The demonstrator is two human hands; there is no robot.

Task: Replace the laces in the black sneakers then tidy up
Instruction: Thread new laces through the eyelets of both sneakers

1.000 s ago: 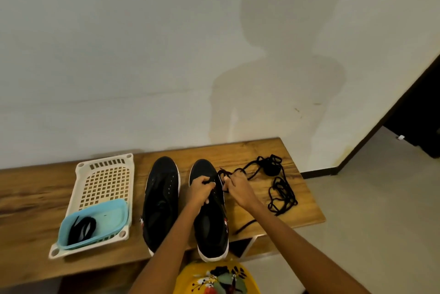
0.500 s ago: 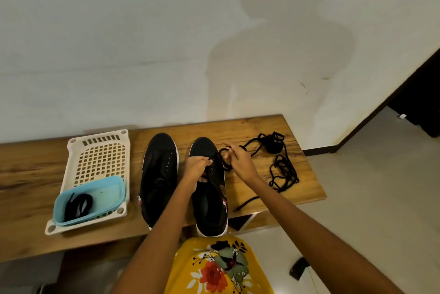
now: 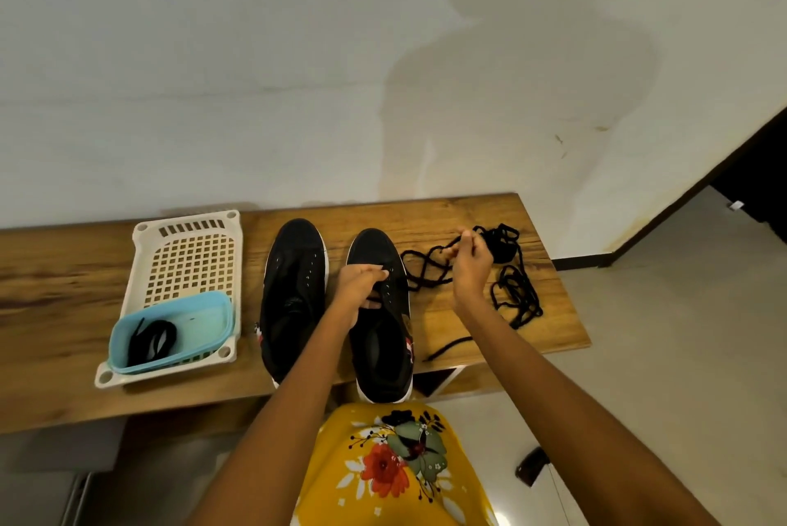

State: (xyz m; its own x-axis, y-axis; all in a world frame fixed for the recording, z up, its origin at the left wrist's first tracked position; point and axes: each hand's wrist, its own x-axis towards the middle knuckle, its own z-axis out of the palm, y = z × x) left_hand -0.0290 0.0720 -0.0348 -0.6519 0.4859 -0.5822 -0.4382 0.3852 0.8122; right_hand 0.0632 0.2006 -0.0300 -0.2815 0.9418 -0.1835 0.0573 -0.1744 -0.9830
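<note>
The right hand [image 3: 470, 266] pinches a black lace [image 3: 426, 270] between thumb and fingertips, holding it raised beside the right sneaker [image 3: 379, 312]. The lace runs from that shoe's eyelets to the hand, and more lace lies in loose tangles [image 3: 515, 300] on the wooden bench [image 3: 468, 338]. The left hand [image 3: 357, 291] grips the right sneaker at its eyelets, fingers curled. The left sneaker [image 3: 294, 291] stands just beside it, unlaced. Further left, a white basket [image 3: 187, 261] holds a blue tub [image 3: 200, 321] containing coiled black laces [image 3: 151, 340]
</note>
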